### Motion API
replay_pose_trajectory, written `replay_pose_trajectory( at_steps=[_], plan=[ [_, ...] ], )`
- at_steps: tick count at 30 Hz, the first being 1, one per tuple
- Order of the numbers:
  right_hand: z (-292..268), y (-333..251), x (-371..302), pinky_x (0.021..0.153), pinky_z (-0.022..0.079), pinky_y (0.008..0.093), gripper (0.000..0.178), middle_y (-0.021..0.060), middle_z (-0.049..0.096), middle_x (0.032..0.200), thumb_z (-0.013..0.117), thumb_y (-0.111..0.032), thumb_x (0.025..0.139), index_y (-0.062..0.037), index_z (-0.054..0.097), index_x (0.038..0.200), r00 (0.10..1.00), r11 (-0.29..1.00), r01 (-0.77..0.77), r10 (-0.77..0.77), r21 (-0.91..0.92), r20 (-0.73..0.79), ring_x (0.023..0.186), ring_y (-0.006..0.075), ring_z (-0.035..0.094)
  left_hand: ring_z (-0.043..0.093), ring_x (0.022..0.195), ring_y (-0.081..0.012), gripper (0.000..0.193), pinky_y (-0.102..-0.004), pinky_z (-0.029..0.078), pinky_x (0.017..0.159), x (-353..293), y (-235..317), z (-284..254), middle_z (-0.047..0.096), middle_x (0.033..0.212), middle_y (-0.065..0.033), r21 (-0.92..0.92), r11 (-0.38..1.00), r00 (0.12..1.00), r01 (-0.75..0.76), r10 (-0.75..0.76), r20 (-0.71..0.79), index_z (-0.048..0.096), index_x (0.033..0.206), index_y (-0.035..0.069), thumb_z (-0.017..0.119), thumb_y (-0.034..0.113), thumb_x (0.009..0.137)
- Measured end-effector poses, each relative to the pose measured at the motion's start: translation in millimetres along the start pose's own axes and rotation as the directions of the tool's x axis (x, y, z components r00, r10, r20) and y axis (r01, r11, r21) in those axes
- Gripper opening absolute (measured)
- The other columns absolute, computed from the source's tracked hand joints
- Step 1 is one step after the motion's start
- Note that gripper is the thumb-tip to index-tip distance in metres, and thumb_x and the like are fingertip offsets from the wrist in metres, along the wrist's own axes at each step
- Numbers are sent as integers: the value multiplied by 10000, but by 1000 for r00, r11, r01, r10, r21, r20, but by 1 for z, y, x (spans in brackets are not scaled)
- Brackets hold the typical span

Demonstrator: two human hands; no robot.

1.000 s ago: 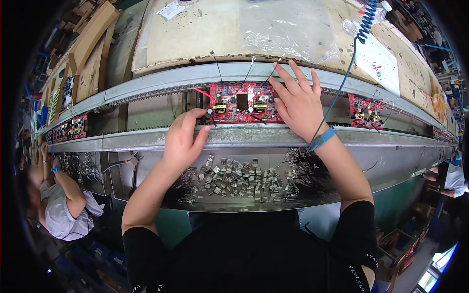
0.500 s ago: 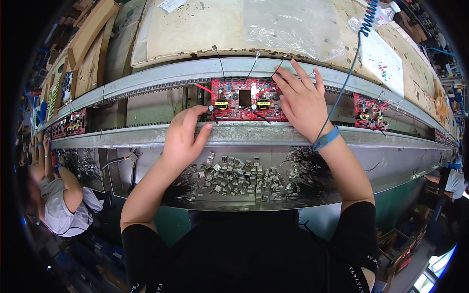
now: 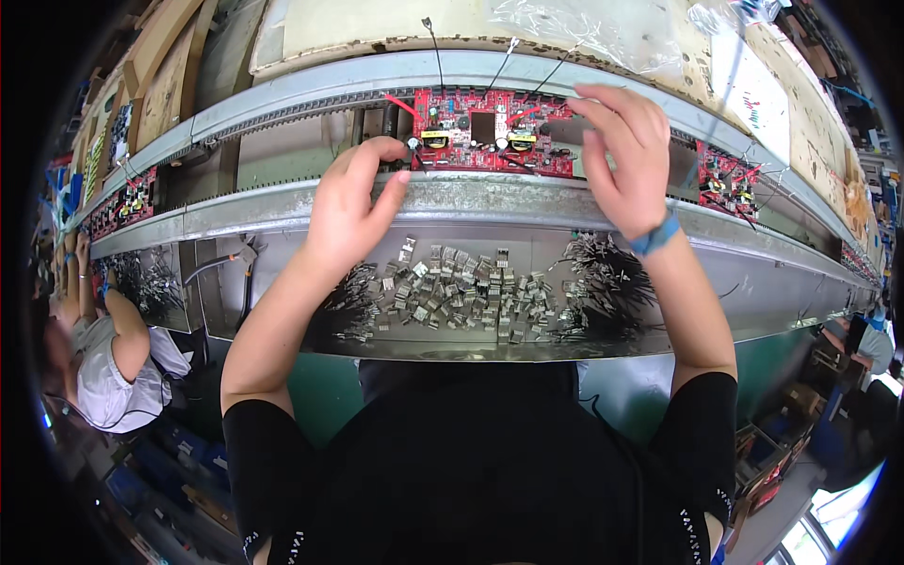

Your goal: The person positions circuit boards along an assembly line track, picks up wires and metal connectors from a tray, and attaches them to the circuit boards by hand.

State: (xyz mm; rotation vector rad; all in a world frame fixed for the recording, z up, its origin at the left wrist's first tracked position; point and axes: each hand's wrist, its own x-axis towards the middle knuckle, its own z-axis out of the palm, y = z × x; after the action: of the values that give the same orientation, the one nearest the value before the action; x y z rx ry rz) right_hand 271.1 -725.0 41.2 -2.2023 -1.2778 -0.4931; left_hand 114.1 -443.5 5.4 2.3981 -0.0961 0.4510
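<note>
A red circuit board [image 3: 456, 162] with yellow-labelled transformers, a square opening and several upright wire leads lies across the two conveyor rails in front of me. My left hand [image 3: 356, 202] is at its left end, thumb and index finger apart, the index fingertip at or close to the corner by a round capacitor [image 3: 414, 144]. Its other fingers curl back out of sight. My right hand [image 3: 629, 155], a blue wrist strap [image 3: 656, 234] below it, is held just off the board's right end, fingers bent and apart with nothing between them.
Below the near rail [image 3: 471, 193], a metal tray holds small silver metal clips [image 3: 461, 287] and piles of black wire leads [image 3: 612, 282]. Pliers [image 3: 247, 268] lie to the left. More red boards [image 3: 727, 179] stand along the conveyor. A person [image 3: 118, 363] works at far left.
My right hand has lifted off the board's right end and moved right. My left hand stays at the left end. The whole view has tilted, so the conveyor appears higher.
</note>
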Motion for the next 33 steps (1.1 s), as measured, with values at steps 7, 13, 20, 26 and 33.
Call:
replay_pose_trajectory(
  at_steps=[7, 13, 20, 26, 33],
  plan=[
    [-10, -72, -38, 628, 512, 370, 316, 21, 616, 866, 685, -61, 767, -113, 654, 1078, 841, 965, 208, -259, 157, 475, 740, 216, 647, 657, 982, -367, 271, -450, 499, 891, -6, 0, -1, 692, 1049, -150, 52, 997, 998, -62, 61, 24, 607, 1112, 38, 696, 143, 879],
    [19, -85, -62, 608, 523, 347, 270, 43, 562, 835, 604, -150, 834, -114, 628, 1101, 777, 976, 215, -147, -39, 612, 697, 182, 640, 632, 1082, -344, 270, -426, 466, 953, -4, 6, -15, 677, 1145, -136, 153, 977, 986, -151, 137, 98, 636, 1122, 40, 693, 104, 866],
    [27, -80, -67, 647, 529, 377, 257, 68, 574, 887, 647, -183, 848, -98, 620, 1089, 767, 986, 162, -96, -47, 634, 725, 222, 653, 618, 983, -364, 237, -451, 482, 832, -13, 49, -58, 633, 1014, -124, 243, 965, 891, -104, -18, 454, 612, 1005, 45, 731, 92, 805],
    [32, -79, -69, 656, 525, 382, 201, 62, 577, 870, 657, -206, 845, -95, 597, 1001, 752, 988, 153, -97, -30, 652, 754, 227, 660, 593, 931, -348, 368, -459, 475, 767, -51, 54, -46, 555, 972, -117, 214, 964, 767, -160, -14, 641, 572, 1050, 51, 765, 73, 738],
    [19, -80, -64, 664, 528, 391, 200, 67, 576, 860, 649, -172, 840, -91, 599, 1016, 746, 987, 150, -78, -52, 662, 764, 240, 658, 600, 898, -329, 291, -445, 479, 746, -63, 38, -36, 556, 950, -107, 256, 955, 811, -151, -29, 585, 565, 976, 55, 747, 81, 751]
  ],
)
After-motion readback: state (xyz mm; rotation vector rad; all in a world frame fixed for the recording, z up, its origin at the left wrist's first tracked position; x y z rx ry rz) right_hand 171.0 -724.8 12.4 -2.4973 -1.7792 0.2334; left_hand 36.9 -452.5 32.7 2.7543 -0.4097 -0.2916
